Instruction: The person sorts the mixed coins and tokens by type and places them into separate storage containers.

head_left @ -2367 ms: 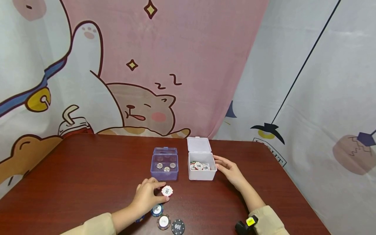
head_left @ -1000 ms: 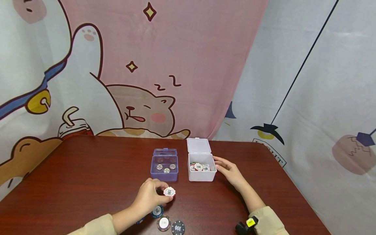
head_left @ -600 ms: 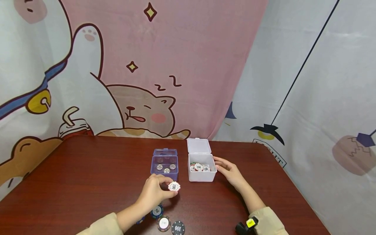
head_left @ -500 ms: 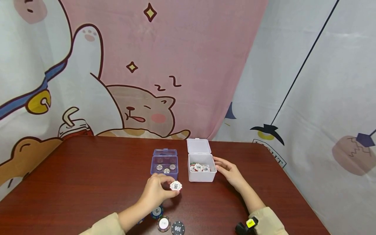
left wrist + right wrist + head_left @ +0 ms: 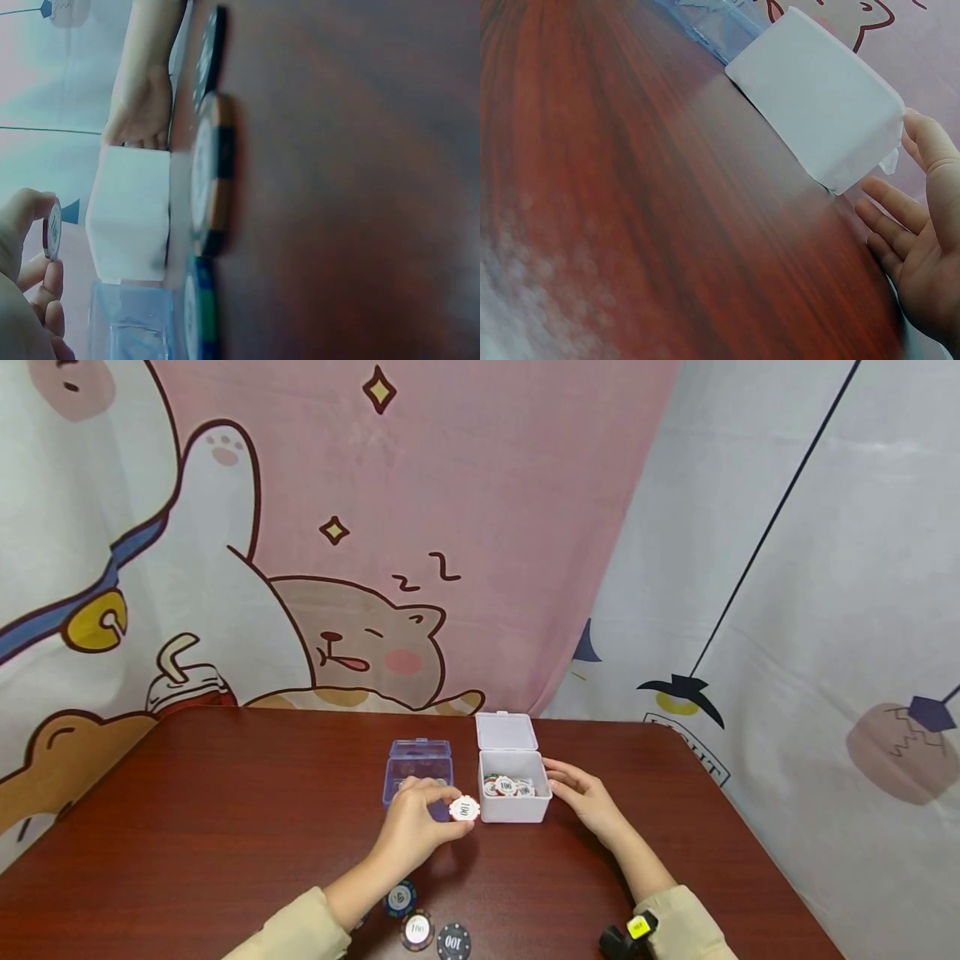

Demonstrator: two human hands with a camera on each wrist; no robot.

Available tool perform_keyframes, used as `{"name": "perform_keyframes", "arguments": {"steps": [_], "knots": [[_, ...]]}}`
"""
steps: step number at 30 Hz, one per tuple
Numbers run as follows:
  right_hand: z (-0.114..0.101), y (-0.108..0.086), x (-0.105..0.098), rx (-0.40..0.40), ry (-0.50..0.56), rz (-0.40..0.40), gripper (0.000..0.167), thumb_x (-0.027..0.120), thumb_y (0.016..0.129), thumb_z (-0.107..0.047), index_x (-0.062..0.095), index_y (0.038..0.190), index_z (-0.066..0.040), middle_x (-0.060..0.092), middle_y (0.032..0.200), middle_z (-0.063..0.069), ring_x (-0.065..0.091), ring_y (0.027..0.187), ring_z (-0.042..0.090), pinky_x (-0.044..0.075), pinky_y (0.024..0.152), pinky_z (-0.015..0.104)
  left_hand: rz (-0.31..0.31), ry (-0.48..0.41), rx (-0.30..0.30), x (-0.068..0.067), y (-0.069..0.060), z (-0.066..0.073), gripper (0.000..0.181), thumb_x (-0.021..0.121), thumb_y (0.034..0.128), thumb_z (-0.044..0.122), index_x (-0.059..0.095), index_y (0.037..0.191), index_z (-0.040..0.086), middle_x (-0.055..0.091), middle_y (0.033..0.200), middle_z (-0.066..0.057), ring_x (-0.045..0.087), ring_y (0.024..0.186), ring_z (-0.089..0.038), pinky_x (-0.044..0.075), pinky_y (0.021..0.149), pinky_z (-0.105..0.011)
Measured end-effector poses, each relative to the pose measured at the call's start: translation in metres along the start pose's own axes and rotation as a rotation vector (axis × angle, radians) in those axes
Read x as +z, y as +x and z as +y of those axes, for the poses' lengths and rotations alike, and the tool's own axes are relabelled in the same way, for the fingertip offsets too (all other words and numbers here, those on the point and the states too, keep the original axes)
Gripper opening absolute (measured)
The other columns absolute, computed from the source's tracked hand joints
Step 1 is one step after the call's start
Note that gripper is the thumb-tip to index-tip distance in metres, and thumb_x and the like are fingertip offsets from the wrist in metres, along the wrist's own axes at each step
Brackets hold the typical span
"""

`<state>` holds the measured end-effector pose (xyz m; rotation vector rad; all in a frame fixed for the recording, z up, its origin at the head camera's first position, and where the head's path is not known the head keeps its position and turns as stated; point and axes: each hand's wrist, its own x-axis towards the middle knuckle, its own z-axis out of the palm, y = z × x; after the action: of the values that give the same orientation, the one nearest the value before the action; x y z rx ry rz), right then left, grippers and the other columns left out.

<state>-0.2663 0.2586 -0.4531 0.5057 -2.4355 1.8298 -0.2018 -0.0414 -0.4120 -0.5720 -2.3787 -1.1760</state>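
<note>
My left hand (image 5: 415, 818) pinches a white poker chip (image 5: 465, 808) marked 100 by its edge, thumb below and fingers above. In the left wrist view the chip (image 5: 52, 231) stands on edge between thumb and finger, off the table. It is just left of the front of a white box (image 5: 514, 810), whose lid is up and which holds several chips (image 5: 507, 786). My right hand (image 5: 588, 797) rests at that box's right side, fingers extended; in the right wrist view, the thumb is at the box (image 5: 817, 97). Behind my left hand, a blue see-through box (image 5: 397, 770) is partly hidden.
Several chips lie on the brown table (image 5: 247, 827) near its front: a blue one (image 5: 400, 899), a brown-rimmed one (image 5: 417, 930), a black one (image 5: 453, 942), and one mostly hidden by the left wrist. A patterned curtain (image 5: 517, 527) hangs behind the table.
My left hand has lifted the white chip off the table and carried it right and away from me, toward the white box. The right hand has stayed at the box's side.
</note>
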Motion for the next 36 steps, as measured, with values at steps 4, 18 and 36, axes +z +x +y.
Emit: {"name": "perform_keyframes", "arguments": {"steps": [4, 18, 36], "knots": [[0.001, 0.001, -0.001, 0.001, -0.003, 0.0, 0.041, 0.06, 0.094, -0.011, 0.054, 0.134, -0.004, 0.06, 0.121, 0.022, 0.054, 0.114, 0.036, 0.044, 0.088, 0.024, -0.013, -0.002, 0.013, 0.004, 0.007, 0.002, 0.031, 0.09, 0.0598, 0.021, 0.075, 0.086, 0.014, 0.064, 0.082, 0.01, 0.05, 0.084, -0.014, 0.039, 0.077, -0.036], [0.0, 0.001, 0.0, 0.01, -0.007, 0.003, 0.04, 0.059, 0.094, -0.009, 0.054, 0.134, -0.002, 0.06, 0.122, 0.023, 0.054, 0.114, 0.035, 0.044, 0.088, 0.026, 0.007, -0.023, 0.05, 0.018, 0.036, 0.011, 0.032, 0.088, 0.0627, 0.02, 0.076, 0.09, 0.009, 0.064, 0.081, 0.004, 0.05, 0.08, -0.019, 0.039, 0.07, -0.032], [-0.001, 0.0, 0.0, 0.02, -0.004, 0.001, 0.042, 0.061, 0.094, -0.013, 0.054, 0.135, -0.005, 0.06, 0.123, 0.022, 0.054, 0.116, 0.035, 0.043, 0.088, 0.024, -0.022, 0.056, 0.025, 0.041, 0.066, 0.011, 0.034, 0.087, 0.066, 0.026, 0.077, 0.094, 0.01, 0.066, 0.082, 0.0, 0.048, 0.079, -0.016, 0.039, 0.072, -0.035]]}}
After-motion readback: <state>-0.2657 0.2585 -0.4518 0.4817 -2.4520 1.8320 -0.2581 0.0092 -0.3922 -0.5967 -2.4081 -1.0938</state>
